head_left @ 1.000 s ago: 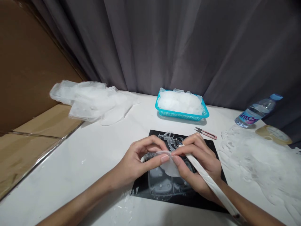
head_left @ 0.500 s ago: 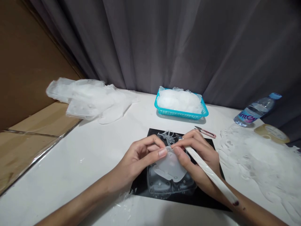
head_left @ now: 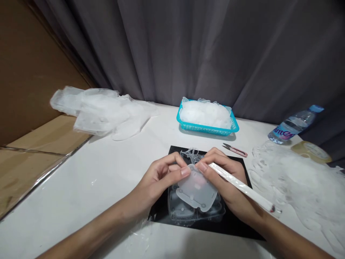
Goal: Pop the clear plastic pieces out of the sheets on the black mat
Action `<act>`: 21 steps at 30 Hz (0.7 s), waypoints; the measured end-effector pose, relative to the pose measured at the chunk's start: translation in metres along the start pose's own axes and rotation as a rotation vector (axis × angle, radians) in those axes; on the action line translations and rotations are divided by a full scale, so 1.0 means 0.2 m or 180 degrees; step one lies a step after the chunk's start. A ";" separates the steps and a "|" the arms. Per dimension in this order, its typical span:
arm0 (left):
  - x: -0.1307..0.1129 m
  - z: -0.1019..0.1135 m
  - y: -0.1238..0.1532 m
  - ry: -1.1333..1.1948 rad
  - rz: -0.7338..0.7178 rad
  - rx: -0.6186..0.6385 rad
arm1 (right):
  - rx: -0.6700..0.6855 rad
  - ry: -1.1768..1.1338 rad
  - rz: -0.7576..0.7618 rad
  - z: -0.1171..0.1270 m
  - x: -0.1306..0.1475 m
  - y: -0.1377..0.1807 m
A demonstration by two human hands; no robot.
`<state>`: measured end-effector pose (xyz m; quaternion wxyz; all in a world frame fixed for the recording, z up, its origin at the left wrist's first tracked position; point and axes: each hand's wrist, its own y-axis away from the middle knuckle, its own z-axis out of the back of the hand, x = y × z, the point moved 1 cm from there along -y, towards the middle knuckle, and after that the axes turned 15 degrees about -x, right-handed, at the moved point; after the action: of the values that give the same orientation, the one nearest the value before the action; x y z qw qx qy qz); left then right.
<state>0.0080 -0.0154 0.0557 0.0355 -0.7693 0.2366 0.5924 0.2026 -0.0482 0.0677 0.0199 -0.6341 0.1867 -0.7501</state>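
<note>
Both of my hands meet over a black mat on the white table. My left hand pinches the top edge of a translucent white soft plastic piece between thumb and fingers. My right hand pinches the same piece from the right and also grips a long white stick-like tool that runs back along my wrist. Under the piece, more clear moulded plastic lies on the mat, and a clear branching offcut lies just beyond my fingers.
A teal basket heaped with white pieces stands behind the mat. Small pink-handled snips lie to its right. A water bottle and a tape roll sit at far right, beside a clear plastic heap. Crumpled plastic bags lie at left by cardboard.
The translucent piece has been turned and opened out flat between my fingers, now showing its broad face. The stick in my right hand has swung down toward level.
</note>
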 end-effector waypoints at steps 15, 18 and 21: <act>-0.02 -0.02 0.02 0.0190 0.0098 -0.0235 | 0.0099 -0.0113 -0.0064 0.01 0.00 0.00; -0.02 -0.02 0.02 0.0241 0.0091 -0.0248 | 0.0115 -0.0123 -0.0103 0.01 0.00 -0.01; -0.02 -0.02 0.02 0.0226 0.0064 -0.0230 | 0.0114 -0.0119 -0.0081 0.01 -0.01 -0.01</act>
<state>0.0103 -0.0187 0.0616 -0.0066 -0.7882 0.2239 0.5732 0.2053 -0.0472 0.0673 0.0252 -0.6499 0.1648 -0.7415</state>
